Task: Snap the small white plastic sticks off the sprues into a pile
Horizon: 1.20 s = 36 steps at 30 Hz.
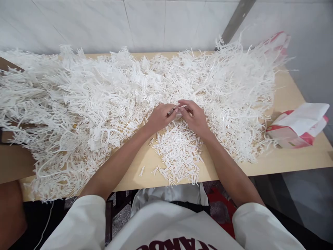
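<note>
My left hand [161,117] and my right hand [194,116] meet at the fingertips over the middle of the table, thumbs and fingers pinched together. Between them shows a small bit of white plastic [179,114], mostly hidden by the fingers. A small dark, shiny spot appears at my left fingers; I cannot tell what it is. Just below the hands lies a loose pile of short thin white sticks [179,152]. Beyond and on both sides spread heaps of white branched plastic strands [104,90].
A red and white tissue pack [293,128] stands on the right of the wooden table [281,165], and a similar pack [279,43] is at the back right. Brown cardboard [15,163] lies at the left. Behind is a tiled wall [145,24]. Another person's limb [11,211] shows at lower left.
</note>
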{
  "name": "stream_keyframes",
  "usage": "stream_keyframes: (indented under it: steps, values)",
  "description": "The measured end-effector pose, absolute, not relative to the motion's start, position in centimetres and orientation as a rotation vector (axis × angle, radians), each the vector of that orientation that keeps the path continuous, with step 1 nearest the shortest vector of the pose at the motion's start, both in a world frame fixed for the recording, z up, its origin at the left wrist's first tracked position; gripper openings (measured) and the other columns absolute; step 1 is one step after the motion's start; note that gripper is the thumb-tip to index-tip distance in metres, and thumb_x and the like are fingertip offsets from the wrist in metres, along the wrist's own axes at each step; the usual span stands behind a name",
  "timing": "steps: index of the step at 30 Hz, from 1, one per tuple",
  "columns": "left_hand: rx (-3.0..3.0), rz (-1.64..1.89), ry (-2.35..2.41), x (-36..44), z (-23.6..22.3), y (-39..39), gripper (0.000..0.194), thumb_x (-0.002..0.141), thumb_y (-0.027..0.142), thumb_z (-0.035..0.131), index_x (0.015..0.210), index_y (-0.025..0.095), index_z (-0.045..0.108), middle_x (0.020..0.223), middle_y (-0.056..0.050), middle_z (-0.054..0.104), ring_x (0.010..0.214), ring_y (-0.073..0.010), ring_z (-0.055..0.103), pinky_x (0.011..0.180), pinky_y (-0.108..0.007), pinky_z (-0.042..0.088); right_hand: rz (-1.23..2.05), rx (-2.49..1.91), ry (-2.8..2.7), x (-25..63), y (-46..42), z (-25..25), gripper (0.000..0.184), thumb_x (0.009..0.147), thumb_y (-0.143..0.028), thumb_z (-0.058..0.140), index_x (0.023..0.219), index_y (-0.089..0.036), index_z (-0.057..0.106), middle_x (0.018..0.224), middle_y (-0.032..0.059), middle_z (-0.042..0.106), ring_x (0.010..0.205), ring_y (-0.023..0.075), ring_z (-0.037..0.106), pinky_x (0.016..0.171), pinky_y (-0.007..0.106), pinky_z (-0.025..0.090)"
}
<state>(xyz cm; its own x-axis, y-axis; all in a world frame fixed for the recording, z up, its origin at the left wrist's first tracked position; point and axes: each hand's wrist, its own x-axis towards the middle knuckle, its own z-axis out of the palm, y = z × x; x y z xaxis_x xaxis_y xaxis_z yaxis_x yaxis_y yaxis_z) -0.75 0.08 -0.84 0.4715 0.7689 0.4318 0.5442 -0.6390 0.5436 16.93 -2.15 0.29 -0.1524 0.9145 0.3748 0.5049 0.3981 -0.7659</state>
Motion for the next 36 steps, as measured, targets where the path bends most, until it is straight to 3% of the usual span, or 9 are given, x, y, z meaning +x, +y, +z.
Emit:
stream_keyframes:
  steps: [6,11,17,20,25,31,36]
  values:
    - [2.699,0.879,0.883,-0.8,-1.1,0.1,0.029,0.092,0.043,0.05,0.109,0.021,0.058,0.105,-0.004,0.067,0.096,-0.0164,0.06,0.083,-0.03,0.039,0.671,-1.255,-1.576,16.8,-2.2,0.2,0.014,0.087,-0.029,0.058,0.098,-0.025,0.067,0.091,0.0007,0.068,0.078,0.0116,0.063,0.071,0.028,0.053]
    - [2.76,0.918,1.001,-0.6,-1.3,0.0,0.029,0.099,0.036,0.035,0.104,0.019,0.058,0.095,-0.005,0.066,0.088,-0.0168,0.06,0.079,-0.032,0.037,0.918,-1.229,-1.433,16.7,-2.2,0.8,0.018,0.085,-0.04,0.062,0.095,-0.025,0.066,0.078,-0.0021,0.064,0.063,0.0086,0.058,0.06,0.025,0.051]
    - [2.529,0.981,1.145,-0.8,-1.0,-0.2,0.034,0.099,0.041,0.03,0.1,0.019,0.055,0.09,-0.004,0.065,0.08,-0.0158,0.057,0.075,-0.03,0.04,0.869,-1.236,-1.629,16.7,-2.3,1.0,0.028,0.08,-0.049,0.065,0.093,-0.024,0.068,0.091,0.0009,0.068,0.077,0.0108,0.061,0.068,0.027,0.05]
    - [2.496,0.971,1.123,-1.0,-1.0,-0.1,0.033,0.1,0.04,0.029,0.103,0.02,0.054,0.094,-0.004,0.066,0.082,-0.0154,0.056,0.078,-0.03,0.04,0.871,-1.249,-1.629,16.9,-2.1,0.6,0.032,0.076,-0.051,0.069,0.091,-0.023,0.067,0.085,0.0004,0.068,0.072,0.0113,0.061,0.066,0.028,0.049]
    - [2.527,0.938,1.098,-0.7,-1.1,0.1,0.027,0.099,0.035,0.032,0.102,0.019,0.054,0.093,-0.003,0.066,0.084,-0.0149,0.057,0.077,-0.029,0.039,0.678,-1.289,-1.711,17.4,-2.0,0.3,0.033,0.081,-0.055,0.06,0.085,-0.023,0.067,0.081,0.0003,0.067,0.07,0.0122,0.06,0.067,0.029,0.047]
    - [2.504,0.983,1.338,-0.4,-1.3,-0.1,0.025,0.094,0.038,0.041,0.084,0.02,0.054,0.076,-0.003,0.063,0.069,-0.0157,0.053,0.067,-0.03,0.037,0.469,-1.377,-2.014,17.0,-2.8,0.8,0.033,0.094,-0.051,0.041,0.092,-0.024,0.06,0.077,0.0,0.065,0.067,0.0129,0.056,0.065,0.028,0.041]
    - [2.152,1.052,1.292,-0.9,-1.3,0.8,0.031,0.095,0.046,0.039,0.081,0.021,0.051,0.065,0.001,0.058,0.055,-0.0108,0.045,0.055,-0.027,0.034,0.701,-1.093,-2.1,14.8,-4.8,1.8,0.033,0.096,-0.049,0.038,0.085,-0.025,0.058,0.069,-0.0027,0.061,0.058,0.0099,0.052,0.058,0.026,0.041]
